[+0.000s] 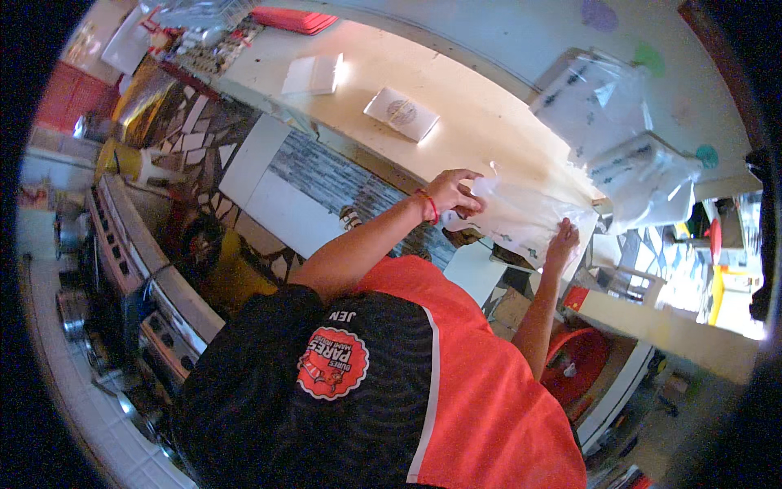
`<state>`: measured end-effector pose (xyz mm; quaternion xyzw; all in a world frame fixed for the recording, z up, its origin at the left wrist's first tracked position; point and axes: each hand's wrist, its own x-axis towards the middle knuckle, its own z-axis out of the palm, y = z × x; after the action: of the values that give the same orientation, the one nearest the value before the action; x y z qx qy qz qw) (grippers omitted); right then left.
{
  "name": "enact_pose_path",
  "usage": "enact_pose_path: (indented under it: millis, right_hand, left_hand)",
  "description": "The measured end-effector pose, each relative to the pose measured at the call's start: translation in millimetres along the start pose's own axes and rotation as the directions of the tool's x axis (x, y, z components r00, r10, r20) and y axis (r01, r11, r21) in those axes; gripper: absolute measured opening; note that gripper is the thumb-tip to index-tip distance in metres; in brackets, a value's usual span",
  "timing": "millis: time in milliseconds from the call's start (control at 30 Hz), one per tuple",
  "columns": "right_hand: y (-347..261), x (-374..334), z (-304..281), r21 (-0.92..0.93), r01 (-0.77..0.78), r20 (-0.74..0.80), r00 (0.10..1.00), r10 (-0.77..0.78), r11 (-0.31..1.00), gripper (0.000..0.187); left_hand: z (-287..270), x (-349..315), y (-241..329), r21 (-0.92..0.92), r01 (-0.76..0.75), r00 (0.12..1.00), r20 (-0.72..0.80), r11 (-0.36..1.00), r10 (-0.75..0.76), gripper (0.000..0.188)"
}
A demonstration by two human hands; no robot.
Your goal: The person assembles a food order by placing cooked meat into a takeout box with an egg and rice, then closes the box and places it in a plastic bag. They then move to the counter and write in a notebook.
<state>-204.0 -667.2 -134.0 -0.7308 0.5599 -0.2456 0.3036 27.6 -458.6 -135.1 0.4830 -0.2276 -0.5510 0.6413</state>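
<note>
A thin, translucent white plastic bag (517, 213) is stretched between my two hands at the near edge of the counter. My left hand (454, 194), with a red band at the wrist, has its curled fingers on the bag's left end, beside the handle loops. On the right, my right hand (562, 243) pinches the bag near its other end. The bag looks flat, and the counter edge shows behind it. Further left on the counter lie a white printed box (401, 114) and a second white box (314, 75), both apart from my hands.
Stacks of plastic bags (599, 102) hang on the wall at the far right. Red trays (293, 20) sit at the counter's (366, 65) far left end. A red basin (573, 367) stands low at right. Stoves (122, 236) line the left side.
</note>
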Motion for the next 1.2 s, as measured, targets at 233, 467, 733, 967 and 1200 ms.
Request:
enact_pose_path:
  millis: [233,467,733,967,1200]
  right_hand:
    - [-53.9,-57.8,6.1,-0.232,0.405,-0.223,0.863,-0.454,0.884,0.047]
    - [-116.3,-103.5,43.6,0.532,-0.184,0.544,0.822,-0.167,0.827,0.024]
    - [-98.9,-52.3,49.1,0.716,-0.617,0.698,0.643,-0.316,0.326,0.014]
    - [-211.1,-78.1,91.6,0.531,-0.323,0.784,0.538,-0.310,0.784,0.017]
    - [-317.6,-96.7,163.9,0.294,0.855,0.499,0.245,-0.831,0.428,0.046]
  left_hand:
    - [-0.7,0.7,-1.5,0.098,-0.045,0.958,-0.277,0.994,0.070,0.066]
    - [17.2,0.4,9.5,-0.110,-0.241,0.967,-0.109,0.964,0.229,0.073]
    - [-133.0,-37.6,-7.3,0.856,0.257,0.828,-0.435,0.449,0.355,0.066]
    - [-103.6,-105.7,63.5,0.961,-0.240,0.873,0.152,0.137,0.463,0.090]
    - [-160.7,-135.5,126.9,0.301,-0.224,0.837,-0.428,0.927,0.341,0.028]
